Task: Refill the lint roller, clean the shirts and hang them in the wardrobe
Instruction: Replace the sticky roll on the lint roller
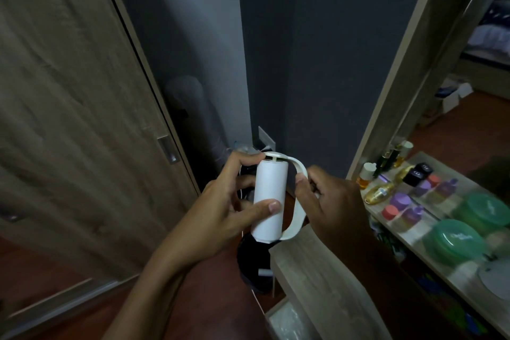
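A white lint roller [269, 197] is held upright in front of me, with a white paper roll sitting in its cream loop-shaped handle [299, 212]. My left hand [234, 207] wraps the roll, index finger on its top end and thumb across its lower front. My right hand [328, 201] pinches the handle loop on the right side. No shirts are in view. The wooden wardrobe door [82, 107] with a recessed metal pull [168, 149] fills the left and is shut.
A wooden dressing table [311, 265] with a framed mirror [408, 69] stands at the right, holding several bottles and green jars [458, 240]. A dark object with a cord [252, 265] lies on the red-brown floor below the roller. A dark grey wall is behind.
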Demonstrator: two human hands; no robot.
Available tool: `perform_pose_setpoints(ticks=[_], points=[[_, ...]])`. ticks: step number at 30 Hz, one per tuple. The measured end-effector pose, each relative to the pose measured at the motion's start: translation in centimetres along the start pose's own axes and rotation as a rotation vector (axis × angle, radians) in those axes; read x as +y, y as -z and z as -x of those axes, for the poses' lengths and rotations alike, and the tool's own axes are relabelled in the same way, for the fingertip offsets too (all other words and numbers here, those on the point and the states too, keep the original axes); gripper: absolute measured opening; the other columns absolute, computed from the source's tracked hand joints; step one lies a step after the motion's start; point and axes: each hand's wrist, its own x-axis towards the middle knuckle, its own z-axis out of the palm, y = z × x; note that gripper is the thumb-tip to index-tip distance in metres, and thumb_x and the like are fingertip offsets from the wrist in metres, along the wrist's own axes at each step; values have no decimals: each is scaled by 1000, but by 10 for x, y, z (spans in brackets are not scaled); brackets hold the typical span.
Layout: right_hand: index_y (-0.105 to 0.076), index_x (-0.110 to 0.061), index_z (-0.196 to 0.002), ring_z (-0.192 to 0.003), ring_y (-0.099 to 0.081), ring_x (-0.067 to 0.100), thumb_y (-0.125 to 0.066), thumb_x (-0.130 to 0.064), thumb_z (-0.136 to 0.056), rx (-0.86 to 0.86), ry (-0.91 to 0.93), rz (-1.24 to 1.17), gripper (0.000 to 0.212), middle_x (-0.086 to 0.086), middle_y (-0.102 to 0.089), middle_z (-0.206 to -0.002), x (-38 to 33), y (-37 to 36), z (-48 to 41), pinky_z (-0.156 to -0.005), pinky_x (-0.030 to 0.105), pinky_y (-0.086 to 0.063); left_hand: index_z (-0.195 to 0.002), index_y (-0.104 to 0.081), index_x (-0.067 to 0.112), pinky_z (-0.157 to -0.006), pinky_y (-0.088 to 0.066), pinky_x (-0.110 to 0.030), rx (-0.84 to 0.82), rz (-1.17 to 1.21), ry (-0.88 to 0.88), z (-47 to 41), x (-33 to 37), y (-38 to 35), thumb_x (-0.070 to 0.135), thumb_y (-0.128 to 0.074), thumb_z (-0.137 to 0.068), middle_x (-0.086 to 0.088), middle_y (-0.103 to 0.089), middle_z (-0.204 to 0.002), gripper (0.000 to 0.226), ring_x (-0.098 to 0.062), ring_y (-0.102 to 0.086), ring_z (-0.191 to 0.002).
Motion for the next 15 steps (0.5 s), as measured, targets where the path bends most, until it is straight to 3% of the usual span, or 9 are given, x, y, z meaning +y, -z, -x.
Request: perform_pose_setpoints(ticks=[3,8,13,15], points=[[-56,-14,-76,-46,-53,-4,-44,-33,-99,18,13,17,33,-15,-50,-57,-3,1,-2,-44,10,-42,-137,-40,23,-79,-58,-63,-12,39,25,-2,1,2,20,-75,-90,-5,-71,-126,59,-37,-73,-101],[-54,-16,-73,-42,-54,5,-47,-29,-99,45,4,12,30,-9,-51,-53,-6,-7,0,-39,14,-37,-134,-43,30,-81,-60,-59,-42,88,54,-3,4,11,16,-73,-87,-10,-75,-116,58,-32,-74,-100],[-48,-20,-72,-43,-51,5,-43,-33,-99,27,-13,3,30,-12,-47,-53,-8,-10,-8,-40,13,-34,-157,-10,43,-84,-60,-49,-40,121,69,-7,6,16,14,-72,-87,-9,-76,-115,98,-31,-74,-102],[-49,-21,-74,-46,-54,8,-42,-36,-100,1,-59,-41,31,-7,-51,-54,-7,-14,-12,-42,23,-40,-158,-5,41,-83,-57,-59,-21,174,91,-10,3,20,15,-70,-91,-10,-76,-113,97,-39,-73,-101]])
